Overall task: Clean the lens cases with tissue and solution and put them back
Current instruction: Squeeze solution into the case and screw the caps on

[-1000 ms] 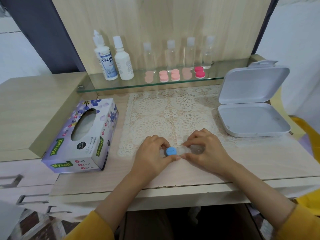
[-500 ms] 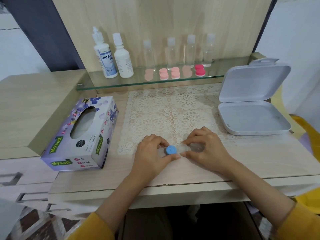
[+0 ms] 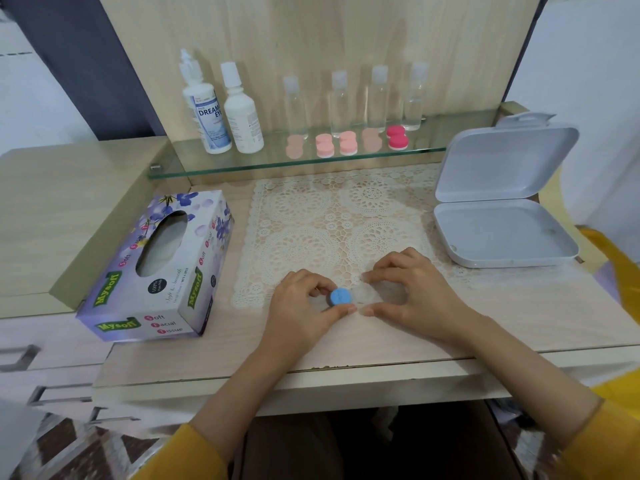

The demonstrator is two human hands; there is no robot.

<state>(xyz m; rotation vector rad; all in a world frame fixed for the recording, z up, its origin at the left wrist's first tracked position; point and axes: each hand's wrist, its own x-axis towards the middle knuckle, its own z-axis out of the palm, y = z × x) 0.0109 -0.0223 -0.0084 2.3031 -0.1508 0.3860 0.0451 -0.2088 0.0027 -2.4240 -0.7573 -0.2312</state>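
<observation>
Cap removal in hand: left hand [image 3: 304, 308] pinches round blue plastic cap [image 3: 340, 296], right hand [image 3: 417, 294] at 3 o'clock pinches translucent lens case body [image 3: 367, 295]; next, likely a counter-twist.

Tissue box [image 3: 156, 268] left of mat [image 3: 332, 230], open case [image 3: 502, 206] right (bottles [image 3: 221, 109] on shelf [image 3: 311, 161] behind)

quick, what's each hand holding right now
left hand: closed, pinching the round blue cap of the case.
right hand: closed, gripping the translucent plastic lens case.
</observation>
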